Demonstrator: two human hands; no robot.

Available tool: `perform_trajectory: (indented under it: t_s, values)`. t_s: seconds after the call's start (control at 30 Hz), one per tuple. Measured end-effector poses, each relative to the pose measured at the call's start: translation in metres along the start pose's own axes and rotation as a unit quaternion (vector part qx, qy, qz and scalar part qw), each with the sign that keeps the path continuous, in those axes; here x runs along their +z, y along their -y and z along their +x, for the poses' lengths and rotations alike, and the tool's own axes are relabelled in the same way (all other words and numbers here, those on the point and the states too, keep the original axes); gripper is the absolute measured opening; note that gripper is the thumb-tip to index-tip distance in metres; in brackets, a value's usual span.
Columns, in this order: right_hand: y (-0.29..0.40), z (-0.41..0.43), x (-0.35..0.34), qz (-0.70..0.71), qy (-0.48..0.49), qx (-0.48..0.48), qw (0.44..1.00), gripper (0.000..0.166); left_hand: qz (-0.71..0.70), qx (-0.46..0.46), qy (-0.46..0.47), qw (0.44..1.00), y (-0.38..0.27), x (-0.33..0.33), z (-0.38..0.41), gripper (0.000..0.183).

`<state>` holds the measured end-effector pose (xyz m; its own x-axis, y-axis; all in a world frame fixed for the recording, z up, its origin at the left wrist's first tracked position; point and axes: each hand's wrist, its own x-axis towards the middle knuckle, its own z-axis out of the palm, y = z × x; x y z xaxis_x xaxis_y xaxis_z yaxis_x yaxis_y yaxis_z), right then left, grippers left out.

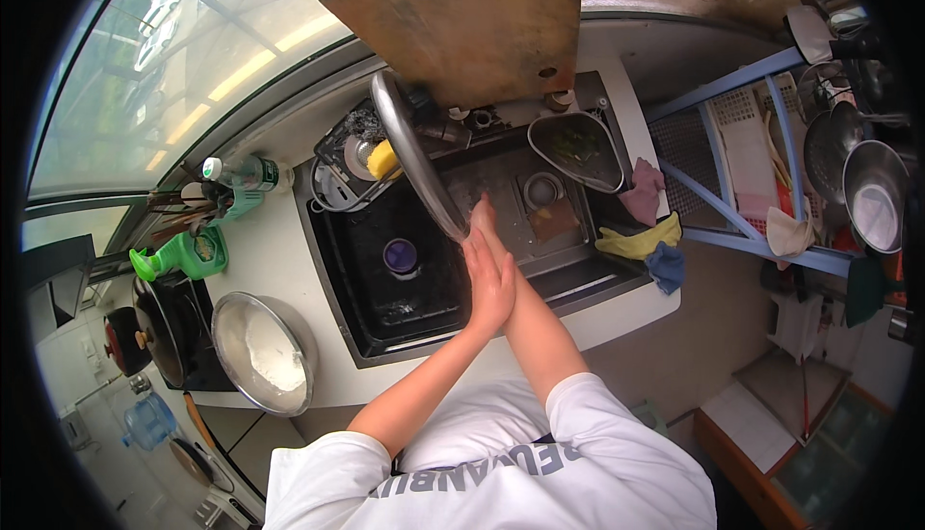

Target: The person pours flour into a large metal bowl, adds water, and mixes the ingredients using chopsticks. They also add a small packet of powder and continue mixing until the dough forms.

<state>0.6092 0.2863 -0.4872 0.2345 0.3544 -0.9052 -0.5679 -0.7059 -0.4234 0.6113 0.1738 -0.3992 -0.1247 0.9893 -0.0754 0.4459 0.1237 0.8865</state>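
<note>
My left hand (491, 288) lies against the wrist of my right hand (483, 218), its thumb apart from its fingers. Both hands are above a dark double sink (433, 313), near the divider, and look wet. Neither holds an object; part of my right hand is hidden behind the left. A thick curved metal faucet (415, 150) comes down to my fingers, with water at its lower end. In the left basin sits a round purple drain piece (399, 255). A triangular strainer basket (578, 150) with green scraps hangs at the right basin's far corner.
A large wooden board (470, 24) stands behind the sink. On the left counter are a steel bowl (300, 335) of white powder and a green spray bottle (202, 252). Yellow, pink and blue cloths (665, 266) drape the right edge. A blue-framed rack (723, 205) stands beyond.
</note>
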Motion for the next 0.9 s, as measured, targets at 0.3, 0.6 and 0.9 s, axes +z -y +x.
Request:
perform_trajectory:
  t_s: [0.3, 0.6, 0.9]
  values:
    - [-0.044, -0.087, -0.021, 0.100, 0.206, 0.013, 0.973, 0.038, -0.120, -0.137, 0.000, 0.983, 0.146, -0.011, 0.057, 0.027]
    - [0.001, -0.078, -0.051, -0.007, 0.152, -0.089, 0.984, 0.044, 0.511, 0.275, 0.188, 0.792, 0.049, -0.029, 0.048, 0.052]
    - [0.056, 0.013, -0.067, -0.277, 0.188, -0.261, 0.905, 0.034, 0.264, 0.253, 0.295, 0.883, -0.029, -0.101, 0.000, 0.048]
